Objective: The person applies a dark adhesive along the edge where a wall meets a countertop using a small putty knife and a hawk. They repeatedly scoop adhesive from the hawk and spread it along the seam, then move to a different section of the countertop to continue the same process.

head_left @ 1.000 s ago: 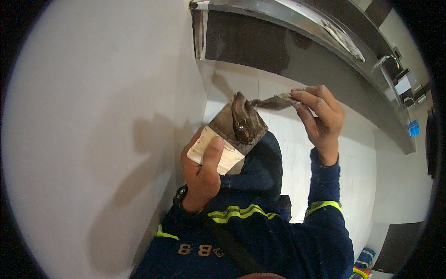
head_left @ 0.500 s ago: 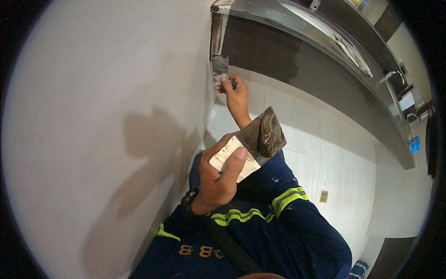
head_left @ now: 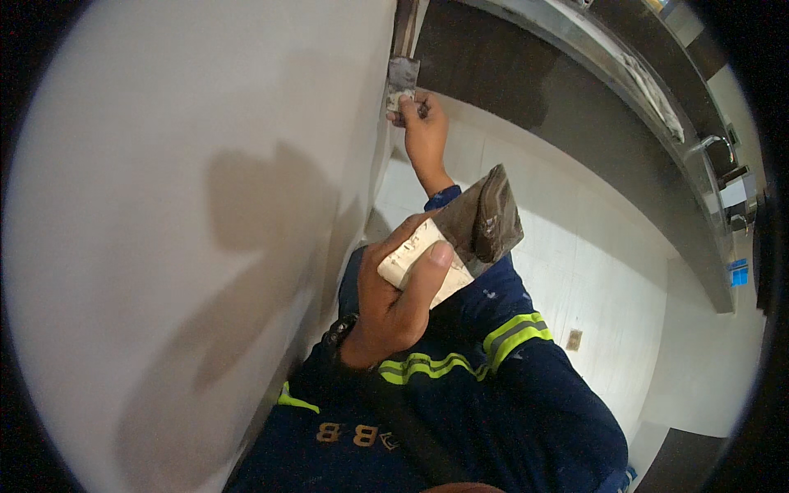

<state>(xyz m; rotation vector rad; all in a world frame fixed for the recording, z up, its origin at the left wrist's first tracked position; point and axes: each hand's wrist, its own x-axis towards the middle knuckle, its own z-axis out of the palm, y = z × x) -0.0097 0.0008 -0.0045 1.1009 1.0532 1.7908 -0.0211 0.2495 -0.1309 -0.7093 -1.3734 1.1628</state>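
Note:
In my left hand, fingers closed round a pale, flat handle, is a wide putty knife. A thick lump of dark brown putty clings to its metal blade near the tip. Farther off, my right hand pinches a smaller putty knife with a smeared grey blade. That blade lies at the narrow corner where the white wall meets the end of a dark panel below the counter. A brown vertical strip runs up just beyond the blade. Its exact contact with the strip is unclear.
A grey counter edge curves along the far right, with a pale cloth and a faucet on it. Light floor tiles stretch below the panel, with a small floor drain. The wall stands close on my left.
The view has shifted, so the counter sits higher in the picture. My right hand and its knife appear slightly farther up along the corner. The left hand keeps its grip, a little higher.

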